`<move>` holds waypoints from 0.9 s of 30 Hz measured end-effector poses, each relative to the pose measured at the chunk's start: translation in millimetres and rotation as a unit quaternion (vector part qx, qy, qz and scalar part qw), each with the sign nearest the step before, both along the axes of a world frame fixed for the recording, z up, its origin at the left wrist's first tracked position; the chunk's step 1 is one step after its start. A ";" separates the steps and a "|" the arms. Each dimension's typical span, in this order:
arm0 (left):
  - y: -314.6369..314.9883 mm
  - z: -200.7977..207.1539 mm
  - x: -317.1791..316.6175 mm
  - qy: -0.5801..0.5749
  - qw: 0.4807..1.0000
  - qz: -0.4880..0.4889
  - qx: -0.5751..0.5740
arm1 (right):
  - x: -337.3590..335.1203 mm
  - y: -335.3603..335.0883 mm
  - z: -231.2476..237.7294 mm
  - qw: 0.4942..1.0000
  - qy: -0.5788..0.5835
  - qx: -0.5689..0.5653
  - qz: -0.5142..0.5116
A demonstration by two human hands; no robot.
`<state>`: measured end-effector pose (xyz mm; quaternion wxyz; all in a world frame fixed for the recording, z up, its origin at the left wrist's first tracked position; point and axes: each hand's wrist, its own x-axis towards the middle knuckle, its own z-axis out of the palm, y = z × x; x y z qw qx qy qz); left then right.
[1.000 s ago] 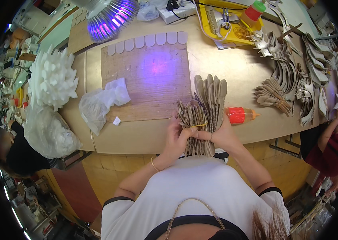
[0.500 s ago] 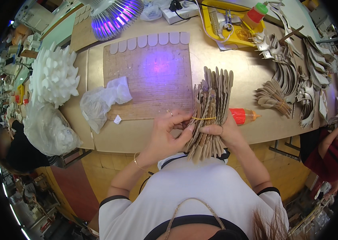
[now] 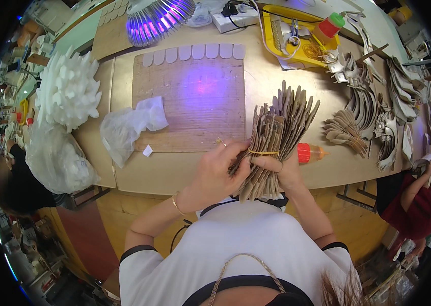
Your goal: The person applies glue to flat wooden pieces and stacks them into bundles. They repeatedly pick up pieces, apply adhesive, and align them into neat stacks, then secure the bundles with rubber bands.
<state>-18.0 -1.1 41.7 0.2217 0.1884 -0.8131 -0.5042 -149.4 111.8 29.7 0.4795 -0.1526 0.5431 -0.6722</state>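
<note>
Over the table's near edge I hold a thick bundle of flat brown strips (image 3: 267, 130) with rounded ends. A yellow rubber band (image 3: 262, 152) circles it near the middle, and its upper ends fan out. My left hand (image 3: 219, 169) pinches the bundle's left side beside the band, its fingertips partly hidden. Wrapped round the right side is my right hand (image 3: 283, 171), with the thumb lying across the front below the band. Just right of that hand lies a red bottle with an orange tip (image 3: 311, 153).
Ahead lies a wooden board (image 3: 190, 109) edged with pale rounded pieces (image 3: 198, 51), below a finned lamp (image 3: 159, 23). Crumpled plastic (image 3: 129, 127) and white spiky pieces (image 3: 68, 89) are left. Right are a second brown bundle (image 3: 345, 130), curved pieces (image 3: 363, 102) and a yellow tray (image 3: 271, 46).
The bundle's upper part has spread wider and leans more to the right, now showing two fanned groups. Both hands keep their grip in nearly the same place.
</note>
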 end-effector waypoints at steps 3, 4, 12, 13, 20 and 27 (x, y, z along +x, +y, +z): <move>-1.8 -1.2 0.1 -0.021 0.997 -0.011 0.077 | -5.1 1.2 0.4 1.000 -0.006 0.017 0.018; -2.7 -2.0 0.5 -0.031 0.999 -0.016 0.042 | -7.8 1.9 0.5 1.000 0.000 0.011 0.030; -1.8 -19.8 -6.0 -0.062 0.997 0.025 -0.045 | -17.2 5.1 -1.7 0.994 -0.082 0.067 0.037; -3.1 -22.1 -7.7 -0.063 0.998 0.013 -0.026 | -16.7 4.7 -2.5 0.991 -0.113 0.069 0.021; -6.9 -21.5 -10.6 -0.031 0.980 -0.019 0.197 | -23.3 2.1 -8.5 0.997 -0.009 0.061 0.036; -3.8 -17.6 -11.5 -0.068 0.973 0.003 0.220 | -22.4 5.9 -16.3 0.975 -0.198 0.086 0.043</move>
